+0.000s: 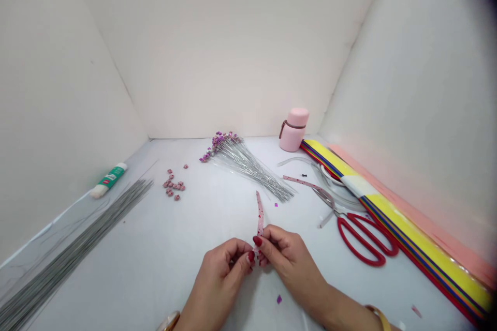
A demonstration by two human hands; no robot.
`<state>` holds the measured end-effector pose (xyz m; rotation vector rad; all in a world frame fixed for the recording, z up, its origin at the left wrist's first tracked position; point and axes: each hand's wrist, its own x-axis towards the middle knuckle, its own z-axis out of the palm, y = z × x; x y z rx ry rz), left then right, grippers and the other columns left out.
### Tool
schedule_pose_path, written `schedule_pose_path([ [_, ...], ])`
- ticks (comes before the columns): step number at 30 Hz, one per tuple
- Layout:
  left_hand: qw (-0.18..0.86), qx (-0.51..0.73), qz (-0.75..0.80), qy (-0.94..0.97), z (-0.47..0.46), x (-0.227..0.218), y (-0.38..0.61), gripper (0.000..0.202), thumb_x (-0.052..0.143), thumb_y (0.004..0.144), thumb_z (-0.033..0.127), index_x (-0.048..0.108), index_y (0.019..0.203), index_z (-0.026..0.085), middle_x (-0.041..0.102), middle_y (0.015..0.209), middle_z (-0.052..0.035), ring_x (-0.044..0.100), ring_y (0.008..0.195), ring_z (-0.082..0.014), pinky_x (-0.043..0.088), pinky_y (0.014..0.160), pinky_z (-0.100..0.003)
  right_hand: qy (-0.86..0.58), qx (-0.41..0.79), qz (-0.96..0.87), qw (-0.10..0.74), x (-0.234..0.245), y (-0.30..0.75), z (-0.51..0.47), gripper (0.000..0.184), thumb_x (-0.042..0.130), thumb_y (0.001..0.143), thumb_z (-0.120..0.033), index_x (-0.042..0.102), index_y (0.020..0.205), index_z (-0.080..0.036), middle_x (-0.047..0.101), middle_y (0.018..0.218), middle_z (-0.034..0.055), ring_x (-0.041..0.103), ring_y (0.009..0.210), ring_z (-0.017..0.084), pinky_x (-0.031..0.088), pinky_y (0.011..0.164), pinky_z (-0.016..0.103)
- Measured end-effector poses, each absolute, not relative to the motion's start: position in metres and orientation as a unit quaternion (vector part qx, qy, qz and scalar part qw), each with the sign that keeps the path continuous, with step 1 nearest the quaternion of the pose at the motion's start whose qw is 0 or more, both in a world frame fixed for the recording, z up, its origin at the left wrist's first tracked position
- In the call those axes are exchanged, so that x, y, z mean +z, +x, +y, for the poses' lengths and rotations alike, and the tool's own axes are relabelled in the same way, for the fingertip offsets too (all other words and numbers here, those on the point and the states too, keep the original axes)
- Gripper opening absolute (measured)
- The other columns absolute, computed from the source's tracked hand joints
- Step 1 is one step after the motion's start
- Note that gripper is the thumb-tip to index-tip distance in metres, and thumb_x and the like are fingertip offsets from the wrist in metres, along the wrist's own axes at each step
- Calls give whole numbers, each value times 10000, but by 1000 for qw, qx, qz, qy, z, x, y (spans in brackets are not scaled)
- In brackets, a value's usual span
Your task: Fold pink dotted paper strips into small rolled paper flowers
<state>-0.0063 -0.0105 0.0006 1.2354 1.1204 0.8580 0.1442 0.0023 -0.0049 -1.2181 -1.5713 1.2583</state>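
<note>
My left hand (223,271) and my right hand (285,256) meet low in the middle of the white table (155,248), fingertips pinched together. Between them they hold the lower end of a narrow pink paper strip (259,214) with small red marks; it sticks up and away from my fingers. Both hands are closed on the strip.
Red-handled scissors (359,235) lie right of my hands, beside another pink strip (305,182) and a stack of coloured paper (407,227). A wire bundle with purple tips (248,163), small pink rolled pieces (173,186), a glue stick (108,180), plain wires (70,253) and a pink bottle (294,129) lie around.
</note>
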Motion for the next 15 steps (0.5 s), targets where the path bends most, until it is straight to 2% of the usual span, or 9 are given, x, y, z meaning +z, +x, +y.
schedule_pose_path([
  [3,725,339,448,399,-10,-1,-4,181,558,758,288,583,697,119,578,623,-9,494,541,-88,387,562,-186,-484,468,-631,385,-5,145,3,276,469,828,-332,487,612,-162,500,533,-28,474,518,100,386,519,197],
  [6,747,340,439,365,-8,-3,-4,198,568,753,298,593,733,103,596,664,-31,504,546,-82,392,569,-186,-482,489,-617,385,-7,144,3,268,471,827,-341,484,628,-163,503,531,-31,491,511,100,396,513,195],
  [8,701,354,454,421,-7,-3,-5,190,567,750,292,598,715,107,601,650,-32,513,560,-98,397,565,-193,-479,499,-610,387,-7,144,4,268,472,828,-346,485,633,-163,511,535,-29,500,513,99,402,519,196],
  [13,495,351,492,624,-12,6,-7,198,453,817,228,622,731,169,614,668,-15,537,635,-135,403,619,-204,-468,534,-587,388,-7,143,3,282,451,839,-360,485,643,-160,527,543,-27,509,518,93,410,526,193],
  [15,443,334,491,672,-15,10,-7,224,426,826,196,625,722,190,615,661,-7,551,638,-139,401,627,-199,-468,544,-578,387,-6,142,3,294,452,837,-367,474,628,-162,523,532,-31,504,504,89,406,517,191],
])
